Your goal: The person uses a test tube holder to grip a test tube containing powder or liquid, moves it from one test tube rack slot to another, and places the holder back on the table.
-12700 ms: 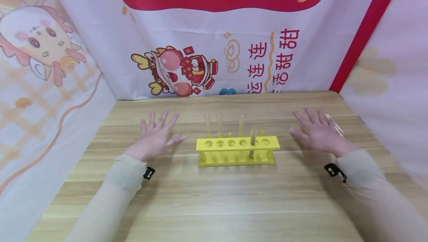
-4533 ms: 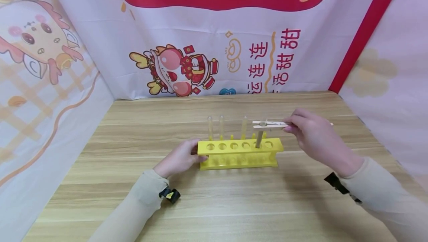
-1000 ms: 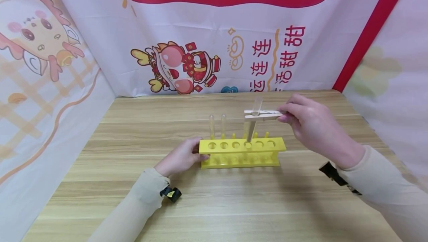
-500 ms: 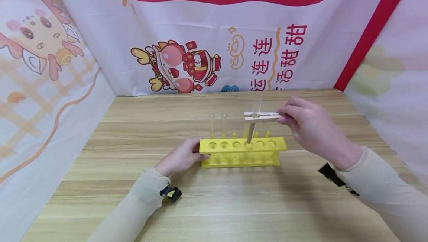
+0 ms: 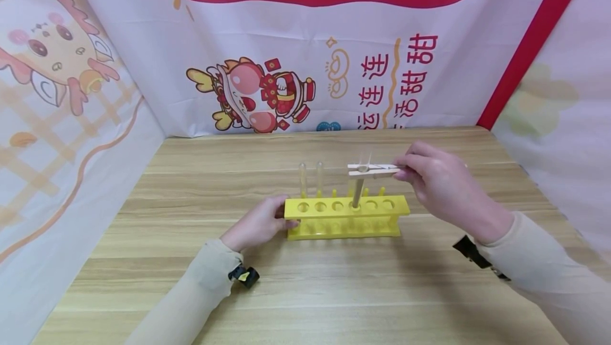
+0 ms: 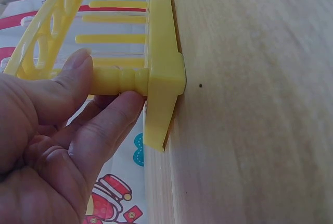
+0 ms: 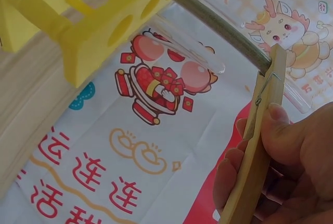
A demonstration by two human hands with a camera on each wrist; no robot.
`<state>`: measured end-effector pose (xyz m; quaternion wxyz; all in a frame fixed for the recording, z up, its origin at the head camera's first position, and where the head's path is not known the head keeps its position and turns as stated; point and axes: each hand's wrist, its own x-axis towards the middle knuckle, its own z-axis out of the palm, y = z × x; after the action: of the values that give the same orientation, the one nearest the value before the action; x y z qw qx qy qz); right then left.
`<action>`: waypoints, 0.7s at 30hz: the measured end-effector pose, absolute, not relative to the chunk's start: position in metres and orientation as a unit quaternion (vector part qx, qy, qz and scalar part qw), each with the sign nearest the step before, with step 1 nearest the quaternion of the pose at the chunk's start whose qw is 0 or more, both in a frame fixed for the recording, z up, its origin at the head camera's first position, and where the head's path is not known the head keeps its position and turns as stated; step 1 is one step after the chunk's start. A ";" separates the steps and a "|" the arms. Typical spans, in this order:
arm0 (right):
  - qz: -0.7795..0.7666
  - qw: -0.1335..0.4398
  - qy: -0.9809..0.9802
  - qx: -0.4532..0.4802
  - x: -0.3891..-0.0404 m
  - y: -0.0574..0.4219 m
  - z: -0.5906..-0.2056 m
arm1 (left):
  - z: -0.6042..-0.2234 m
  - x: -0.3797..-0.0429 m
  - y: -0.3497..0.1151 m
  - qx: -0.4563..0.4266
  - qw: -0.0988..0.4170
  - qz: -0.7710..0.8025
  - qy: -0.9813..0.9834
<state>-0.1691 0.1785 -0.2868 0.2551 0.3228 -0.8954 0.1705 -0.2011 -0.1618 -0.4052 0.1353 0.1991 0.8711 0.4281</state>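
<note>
My left hand (image 5: 258, 224) grips the end post of a yellow test tube rack (image 5: 329, 208). In the left wrist view, thumb and fingers wrap that post (image 6: 118, 81) just above the base. My right hand (image 5: 439, 188) pinches a wooden test tube clamp (image 7: 260, 130). The clamp's jaws close round the upper part of a glass test tube (image 5: 358, 191) filled with grey-brown material. Slightly tilted, the tube has its lower end in the rack's fourth hole from the left; how deep it reaches is hard to see.
Two clear test tubes, a left one (image 5: 303, 178) and its neighbour (image 5: 320, 178), stand upside down on pegs behind the rack. Another clear tube (image 7: 192, 47) shows in the right wrist view. Printed cloth (image 5: 286, 27) hangs behind and beside the wooden table (image 5: 334, 292).
Both hands lay flat earlier, with the tube in the fifth hole. My left hand took the rack, my right the clamp. The clamped tube moved to the fourth hole and has just lowered slightly.
</note>
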 end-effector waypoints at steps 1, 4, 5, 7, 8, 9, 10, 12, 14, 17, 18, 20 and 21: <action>0.172 0.254 -0.895 0.324 -0.169 0.178 -0.288 | -0.405 -0.201 -0.162 0.199 0.135 0.427 0.872; 0.173 0.250 -0.895 0.325 -0.169 0.178 -0.290 | -0.405 -0.201 -0.162 0.201 0.132 0.425 0.873; 0.172 0.247 -0.896 0.325 -0.169 0.178 -0.291 | -0.405 -0.201 -0.162 0.202 0.132 0.425 0.873; 0.171 0.242 -0.900 0.321 -0.169 0.178 -0.293 | -0.405 -0.201 -0.161 0.202 0.133 0.425 0.872; 0.171 0.239 -0.901 0.319 -0.169 0.178 -0.294 | -0.404 -0.201 -0.161 0.202 0.133 0.425 0.872; 0.171 0.236 -0.903 0.317 -0.168 0.178 -0.295 | -0.404 -0.201 -0.161 0.201 0.133 0.425 0.872; 0.170 0.234 -0.904 0.315 -0.168 0.178 -0.296 | -0.404 -0.200 -0.161 0.200 0.133 0.424 0.873; 0.172 0.230 -0.905 0.314 -0.168 0.178 -0.298 | -0.404 -0.201 -0.161 0.198 0.134 0.423 0.874; 0.174 0.226 -0.906 0.313 -0.169 0.178 -0.300 | -0.404 -0.201 -0.161 0.198 0.133 0.422 0.875; 0.176 0.222 -0.906 0.315 -0.169 0.179 -0.303 | -0.405 -0.201 -0.161 0.199 0.132 0.423 0.874; 0.175 0.221 -0.907 0.314 -0.169 0.179 -0.304 | -0.405 -0.201 -0.161 0.200 0.131 0.423 0.874; 0.177 0.218 -0.906 0.316 -0.170 0.179 -0.306 | -0.405 -0.201 -0.161 0.202 0.130 0.423 0.874; 0.178 0.218 -0.906 0.317 -0.170 0.179 -0.307 | -0.404 -0.201 -0.161 0.202 0.130 0.423 0.874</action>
<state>-0.1702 0.1790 -0.3067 0.2179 0.3170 -0.9057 0.1780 -0.2007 -0.1607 -0.4044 0.1296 0.2018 0.8737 0.4232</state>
